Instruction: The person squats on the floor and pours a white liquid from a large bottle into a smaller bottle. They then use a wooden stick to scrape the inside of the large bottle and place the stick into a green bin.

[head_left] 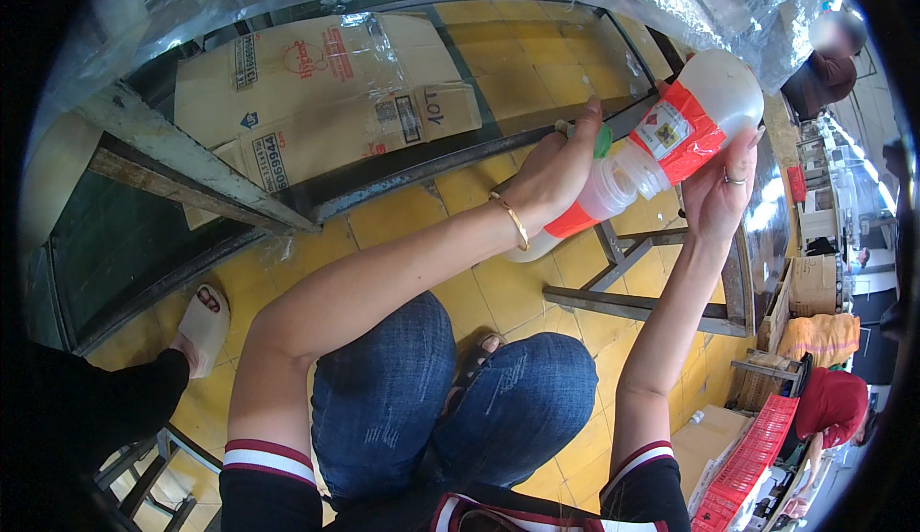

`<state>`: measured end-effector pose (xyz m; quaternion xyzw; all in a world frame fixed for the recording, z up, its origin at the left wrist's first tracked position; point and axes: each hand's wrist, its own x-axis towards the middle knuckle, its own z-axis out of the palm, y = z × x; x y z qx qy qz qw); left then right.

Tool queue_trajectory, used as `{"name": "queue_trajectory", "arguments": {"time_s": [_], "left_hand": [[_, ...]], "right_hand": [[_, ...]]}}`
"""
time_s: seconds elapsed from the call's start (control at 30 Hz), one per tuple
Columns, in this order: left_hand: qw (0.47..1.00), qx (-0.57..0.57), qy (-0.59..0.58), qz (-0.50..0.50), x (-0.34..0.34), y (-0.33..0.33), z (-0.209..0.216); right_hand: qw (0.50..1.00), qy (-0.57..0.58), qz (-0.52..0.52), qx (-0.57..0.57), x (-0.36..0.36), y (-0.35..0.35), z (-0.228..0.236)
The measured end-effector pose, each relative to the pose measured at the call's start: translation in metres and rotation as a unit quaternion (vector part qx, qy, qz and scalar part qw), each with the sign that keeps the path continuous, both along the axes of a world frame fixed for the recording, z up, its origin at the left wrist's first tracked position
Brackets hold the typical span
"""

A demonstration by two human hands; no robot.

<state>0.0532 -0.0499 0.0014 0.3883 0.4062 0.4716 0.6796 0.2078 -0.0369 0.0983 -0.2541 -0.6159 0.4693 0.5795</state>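
Observation:
My right hand (721, 187) is closed around a translucent white plastic bottle (726, 91) with a red wrap and a hazard label, tipped so its neck points down to the left. Against that neck sits the mouth of a second clear plastic bottle (606, 195) with a red band, tilted up to the right. My left hand (546, 179) is closed around this lower bottle. A green cap (602, 141) shows by my left thumb; whether it is gripped there or attached to something, I cannot tell. Liquid passing between the necks cannot be made out.
Flattened cardboard (326, 101) lies on a low metal-framed rack ahead. A metal stool frame (652, 307) stands under my right arm. Red crates (752, 465) and a person in red (834, 407) are at right. Another person's sandalled foot (203, 326) rests at left.

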Motion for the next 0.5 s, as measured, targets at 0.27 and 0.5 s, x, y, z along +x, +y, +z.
{"name": "queue_trajectory", "arguments": {"time_s": [0.27, 0.5], "left_hand": [[1.0, 0.01, -0.002, 0.017, 0.001, 0.002, -0.002], [1.0, -0.01, -0.001, -0.006, 0.0, 0.003, -0.003]], "right_hand": [[0.998, -0.009, -0.032, 0.057, -0.004, -0.005, 0.005], [0.997, -0.009, -0.026, 0.069, -0.004, -0.007, 0.012]]}}
